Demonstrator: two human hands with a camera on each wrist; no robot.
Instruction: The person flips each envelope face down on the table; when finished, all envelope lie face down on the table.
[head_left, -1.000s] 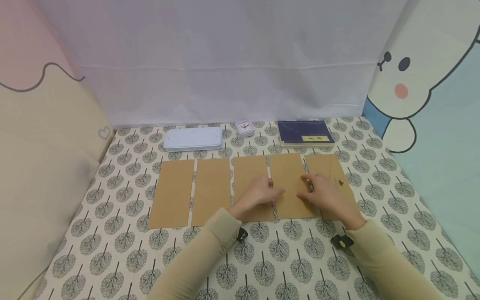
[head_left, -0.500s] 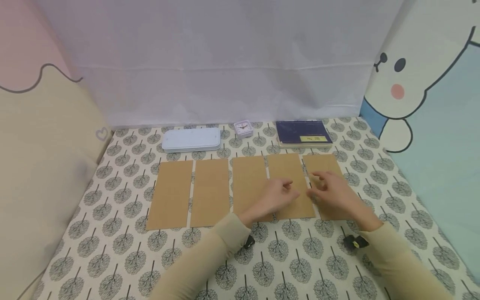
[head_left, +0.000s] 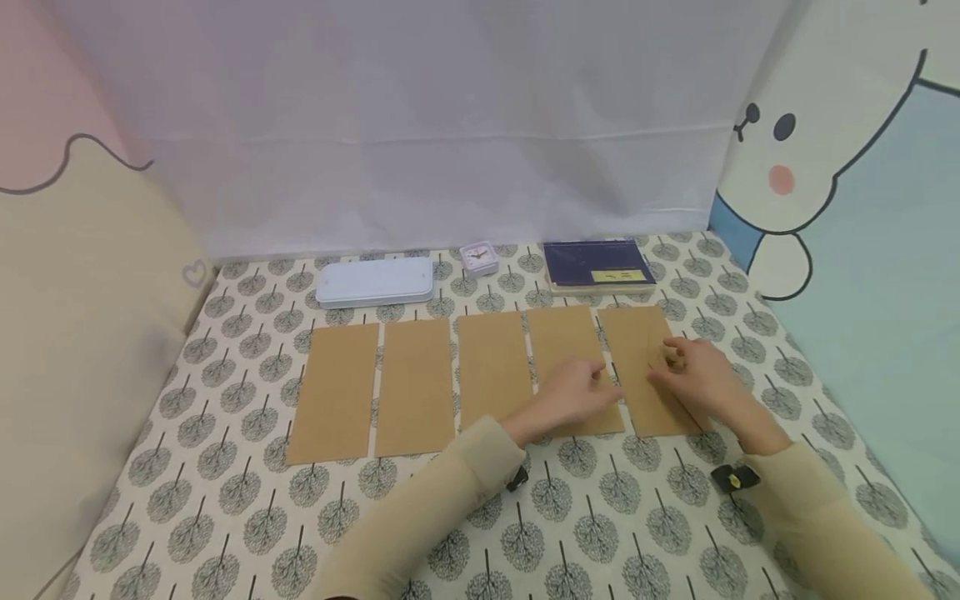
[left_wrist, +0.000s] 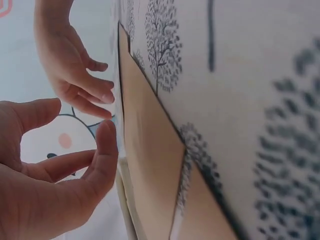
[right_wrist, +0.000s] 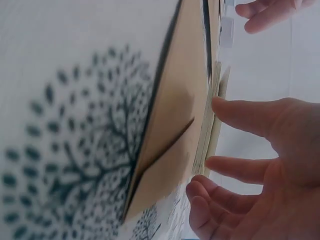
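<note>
Several flat brown kraft-paper pieces lie side by side in a row, and the rightmost (head_left: 632, 354) shows a flap edge, like an envelope. My right hand (head_left: 701, 377) hovers over its right side with fingers loosely bent, gripping nothing. Over the lower part of the neighbouring brown piece (head_left: 558, 333) is my left hand (head_left: 573, 392), thumb and fingers apart. In the left wrist view, both the left hand (left_wrist: 60, 180) and the right hand (left_wrist: 70, 65) stand clear of the paper. The right wrist view shows a raised flap (right_wrist: 165, 155) beside the right hand (right_wrist: 280, 165).
Behind the row stand a pale blue case (head_left: 375, 282), a small white clock (head_left: 479, 258) and a dark blue book (head_left: 598, 265). Tree-patterned cloth (head_left: 585, 517) covers the table. Fabric walls enclose the back and sides.
Both hands have moved right: the right hand farther across the rightmost piece, the left from the middle pieces to the lower right of the fourth. The head view has shifted slightly.
</note>
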